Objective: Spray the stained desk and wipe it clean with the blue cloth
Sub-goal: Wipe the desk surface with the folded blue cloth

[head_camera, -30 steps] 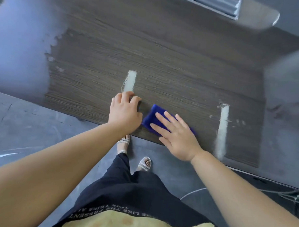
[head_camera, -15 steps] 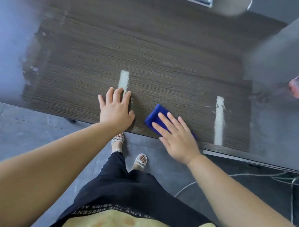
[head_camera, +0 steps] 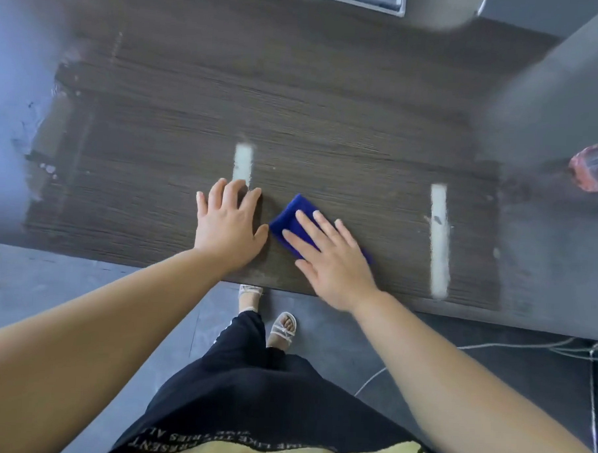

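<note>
Tabletop [head_camera: 329, 118]: dark wood-grain, seen from above; near edge running across the middle of the view; pale haze at left and right ends.

Left hand [head_camera: 227, 226]: palm down, flat on tabletop near the front edge; fingers spread wide and pointing away from the body, holding nothing; fingertips touching the near end of left streak; thumb angled toward the cloth, just short of it. Forearm bare, extended diagonally from lower left, wrist straight.

Right hand [head_camera: 330, 258]: palm down, open and flat, pressed on the cloth; fingers extended and slightly fanned, pointing up and left; no curl around the cloth; heel of palm over the tabletop's front edge. Forearm bare, reaching in from lower right.

Cloth [head_camera: 291, 222]: blue, folded, flat on tabletop just right of the left hand; far-left corner exposed, rest covered by right hand, a thin strip showing past the palm at right.

Left streak [head_camera: 242, 164]: whitish, narrow, running front to back, just beyond the left hand.

Right streak [head_camera: 439, 239]: whitish, longer, running front to back, well right of the cloth, reaching close to the front edge.

Bottle [head_camera: 596, 167]: reddish, translucent, blurred, at the right margin on the tabletop; details not readable.

Floor [head_camera: 65, 291]: grey, below the edge; sandalled feet, dark trousers, cables at right.
</note>
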Tool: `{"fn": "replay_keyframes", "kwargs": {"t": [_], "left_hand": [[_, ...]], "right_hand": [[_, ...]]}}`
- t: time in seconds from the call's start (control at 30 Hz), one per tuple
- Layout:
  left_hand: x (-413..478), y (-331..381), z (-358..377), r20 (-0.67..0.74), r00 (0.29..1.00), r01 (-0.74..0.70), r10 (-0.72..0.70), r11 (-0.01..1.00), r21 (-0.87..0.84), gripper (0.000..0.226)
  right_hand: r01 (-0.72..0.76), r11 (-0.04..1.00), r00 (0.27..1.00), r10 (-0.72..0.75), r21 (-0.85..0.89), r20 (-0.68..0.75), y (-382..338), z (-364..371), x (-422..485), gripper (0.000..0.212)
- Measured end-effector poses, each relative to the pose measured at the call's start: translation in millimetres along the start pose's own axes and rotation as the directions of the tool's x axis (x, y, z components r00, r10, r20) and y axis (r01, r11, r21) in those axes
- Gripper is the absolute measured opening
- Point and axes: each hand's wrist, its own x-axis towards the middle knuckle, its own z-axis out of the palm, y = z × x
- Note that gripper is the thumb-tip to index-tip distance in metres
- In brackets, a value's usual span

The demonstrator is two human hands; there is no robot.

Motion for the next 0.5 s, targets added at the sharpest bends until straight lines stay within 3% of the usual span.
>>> {"fn": "replay_keyframes", "kwargs": {"t": [0.07,0.13,0.17,0.2,0.23,0.27,0.3,0.33,0.37,0.4,0.47,0.5], "left_hand": [[12.8,-9.5,-9.3,-0.002,1.000,0.010,-0.010,1.000,0.007,0.060],[25.4,-19.4,-18.7,-0.005,1.000,0.029,-0.029,1.000,-0.002,0.058],[31.5,-24.4,-23.2,-0.003,0.999,0.040,-0.040,0.999,-0.013,0.056],[36.1,-28.2,-26.2,-0.005,0.999,0.051,-0.051,0.998,-0.030,0.055],[41.6,-32.8,-29.5,-0.012,0.998,0.064,-0.065,0.997,-0.047,0.053],[47.0,-37.3,-32.4,-0.020,0.997,0.079,-0.080,0.995,-0.061,0.052],[50.9,-40.5,-34.6,-0.025,0.995,0.093,-0.095,0.993,-0.069,0.051],[55.7,-44.3,-37.5,-0.025,0.994,0.105,-0.108,0.991,-0.080,0.051],[57.4,-45.5,-39.1,-0.025,0.993,0.110,-0.113,0.990,-0.092,0.051],[61.6,-48.2,-41.2,-0.026,0.993,0.113,-0.116,0.988,-0.108,0.050],[67.0,-50.9,-44.7,-0.026,0.992,0.119,-0.124,0.982,-0.144,0.048],[71.0,-53.0,-46.3,-0.021,0.991,0.126,-0.131,0.979,-0.158,0.047]], "right_hand": [[-0.034,0.998,0.999,0.033,-0.051,-0.024,36.3,-2.3,3.4,0.048],[-0.366,0.931,0.930,0.366,0.000,-0.046,66.4,-9.5,15.8,0.049],[-0.581,0.812,0.810,0.584,0.065,-0.052,72.5,-14.3,28.4,0.049],[-0.755,0.642,0.643,0.765,0.136,-0.041,71.5,-17.5,43.5,0.050],[-0.854,0.492,0.497,0.868,0.170,-0.015,60.3,-20.1,62.7,0.053],[-0.880,0.441,0.448,0.894,0.175,-0.003,43.2,-20.6,82.0,0.055],[-0.841,0.516,0.515,0.855,0.161,-0.053,23.7,-17.6,96.6,0.057],[-0.732,0.668,0.662,0.744,0.134,-0.089,2.4,-12.6,108.2,0.058],[-0.547,0.834,0.830,0.551,0.071,-0.086,-17.4,-7.1,110.0,0.058],[-0.305,0.952,0.952,0.305,0.011,-0.034,-31.4,-2.4,108.9,0.057],[0.057,0.998,0.997,-0.058,0.013,0.055,-24.1,-3.0,103.2,0.051],[0.127,0.992,0.990,-0.128,0.015,0.052,-6.8,-6.5,105.2,0.048]]}}
